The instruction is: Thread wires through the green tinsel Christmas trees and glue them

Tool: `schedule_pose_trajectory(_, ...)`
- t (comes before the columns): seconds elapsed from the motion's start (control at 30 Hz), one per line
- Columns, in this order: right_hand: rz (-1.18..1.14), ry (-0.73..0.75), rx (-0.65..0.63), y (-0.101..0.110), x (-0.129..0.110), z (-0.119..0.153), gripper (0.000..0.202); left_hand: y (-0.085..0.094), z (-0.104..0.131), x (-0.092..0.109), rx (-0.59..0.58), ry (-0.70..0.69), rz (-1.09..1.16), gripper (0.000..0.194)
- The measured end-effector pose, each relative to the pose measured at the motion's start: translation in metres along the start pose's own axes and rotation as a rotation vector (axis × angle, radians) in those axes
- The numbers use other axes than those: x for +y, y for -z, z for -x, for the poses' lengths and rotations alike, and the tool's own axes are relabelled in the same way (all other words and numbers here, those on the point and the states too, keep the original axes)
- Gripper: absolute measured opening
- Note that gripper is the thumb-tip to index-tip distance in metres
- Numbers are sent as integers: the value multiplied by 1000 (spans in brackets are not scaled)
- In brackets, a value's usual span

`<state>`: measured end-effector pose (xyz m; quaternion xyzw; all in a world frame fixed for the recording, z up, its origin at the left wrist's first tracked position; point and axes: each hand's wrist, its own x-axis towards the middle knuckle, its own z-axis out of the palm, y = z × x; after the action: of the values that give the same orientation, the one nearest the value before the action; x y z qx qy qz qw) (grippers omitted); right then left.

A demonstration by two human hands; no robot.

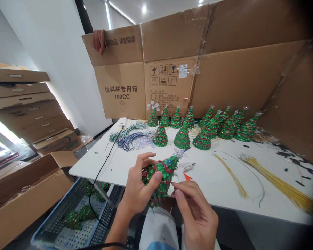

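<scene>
Right hand (198,217): nearest the camera, below the table's front edge; fingers (184,194) drawn together, tips at the base of the tree, pinching something too small to tell.
Left hand (139,185): just left of it, fingers wrapped round the small green tree (160,175), thumb across its side.
Small green tree: tilted, star tip up and right, held over the near table edge, not resting on it.
Table (219,180): white; the near edge runs just behind both hands; bare surface right of the tree.
Cutters (185,170): on the table, just behind the tree.
Yellow wire bundle (279,182): lying right, well apart from the hands.
Black cable (104,166): hangs off the left edge.
Crate (75,215): blue, on the floor at lower left.
Finished trees (202,126): rows across the far side.
Cardboard wall (224,73): closes the back and the right.
</scene>
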<state>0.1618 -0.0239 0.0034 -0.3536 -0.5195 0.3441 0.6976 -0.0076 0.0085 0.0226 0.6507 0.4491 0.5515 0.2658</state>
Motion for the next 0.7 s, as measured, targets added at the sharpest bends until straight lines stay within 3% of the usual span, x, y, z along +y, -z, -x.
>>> schedule_pose_trajectory(0.2,-31,-18,90,3,7,0,6,1,1,0,5,-4,-4,44)
schedule_pose_trajectory(0.7,-117,-123,-25,9,7,0,12,0,0,2,-5,0,-3,44)
